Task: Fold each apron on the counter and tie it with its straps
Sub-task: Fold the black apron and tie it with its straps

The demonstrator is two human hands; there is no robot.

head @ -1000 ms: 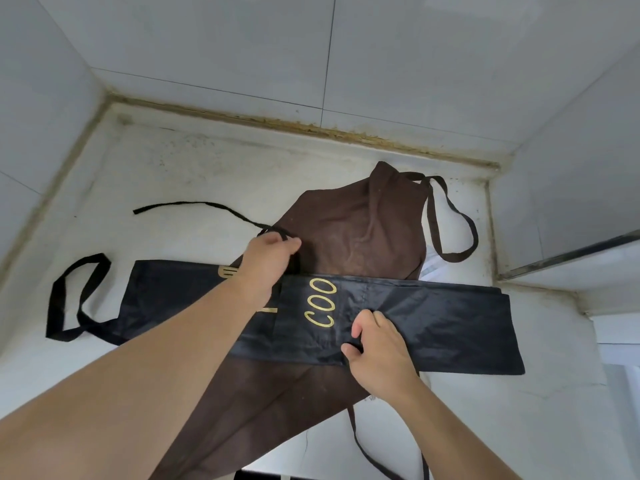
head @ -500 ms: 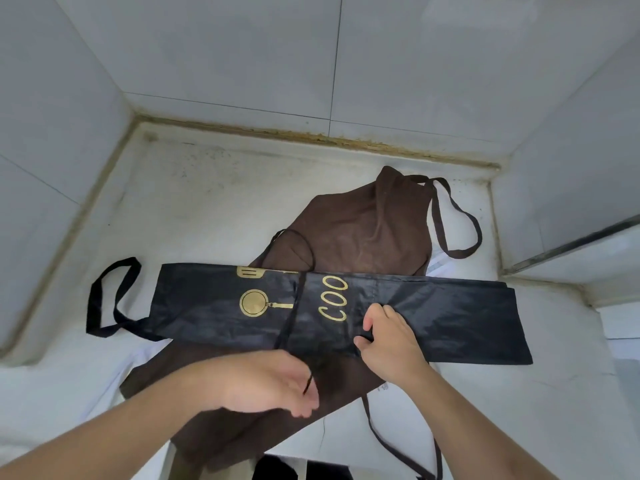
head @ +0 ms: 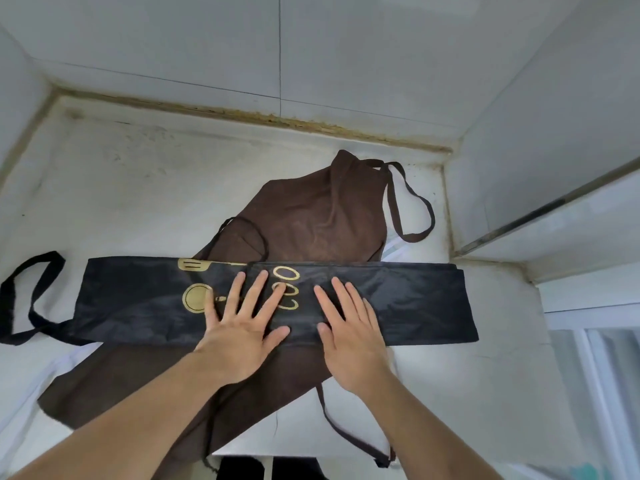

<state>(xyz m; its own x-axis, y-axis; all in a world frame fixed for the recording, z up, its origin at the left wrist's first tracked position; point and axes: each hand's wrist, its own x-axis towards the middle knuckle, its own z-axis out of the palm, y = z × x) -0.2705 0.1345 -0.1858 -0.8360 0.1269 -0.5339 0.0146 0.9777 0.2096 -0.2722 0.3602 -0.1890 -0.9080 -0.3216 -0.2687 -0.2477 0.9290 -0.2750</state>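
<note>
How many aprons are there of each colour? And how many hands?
Black apron, folded into a long strip: 1
Brown apron, spread out under the black one: 1
Hands, the left hand and the right hand, both flat on the black apron: 2
Total: 2 aprons and 2 hands, 4 things.

You have a glossy black apron [head: 398, 299] printed with gold: a spatula shape, a round pan outline and oval letters. Its neck strap [head: 31, 306] is plain black. Under it lies a matte dark brown apron [head: 311, 220] with brown straps, unpatterned. The counter [head: 138, 188] is off-white with grey smudges; the wall tiles [head: 207, 46] are pale grey above a yellowish-brown seam.
</note>
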